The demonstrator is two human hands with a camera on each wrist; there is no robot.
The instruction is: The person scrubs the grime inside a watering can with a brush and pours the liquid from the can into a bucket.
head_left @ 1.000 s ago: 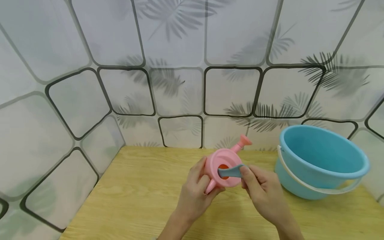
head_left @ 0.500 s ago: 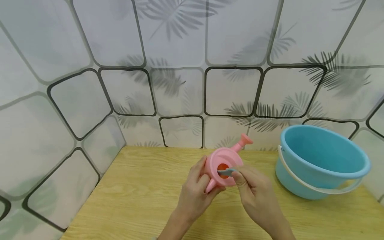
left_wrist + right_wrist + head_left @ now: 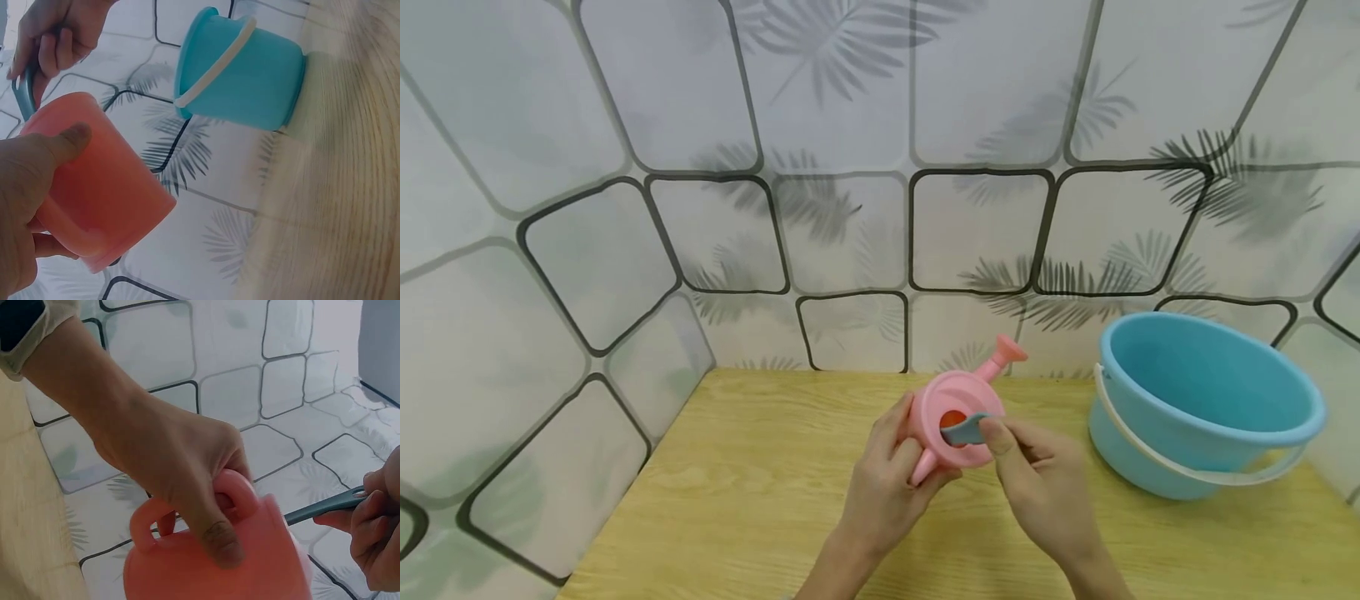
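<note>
My left hand (image 3: 883,492) holds a small pink toy watering can (image 3: 961,390) by its handle, its mouth tilted toward the head camera and its spout pointing away to the right. In the left wrist view the thumb presses on the can's side (image 3: 106,187). A blue-grey tool (image 3: 964,431) reaches into the round opening, where the inside looks orange-red. My right hand (image 3: 1048,492) pinches the tool's handle between thumb and fingers. A hole shows near the handle's end in the right wrist view (image 3: 322,506); its other end is hidden inside the can.
A light blue bucket (image 3: 1187,458) with a white handle (image 3: 1206,475) stands at the right, close to the right hand. Beneath is a wood-grain tabletop (image 3: 737,483). Behind and at the left rise walls (image 3: 850,225) patterned with outlined stones and leaves.
My right hand has moved left and pushed the tool deeper into the can, then tilted it slightly so more of it shows again. The left hand and can have barely moved.
</note>
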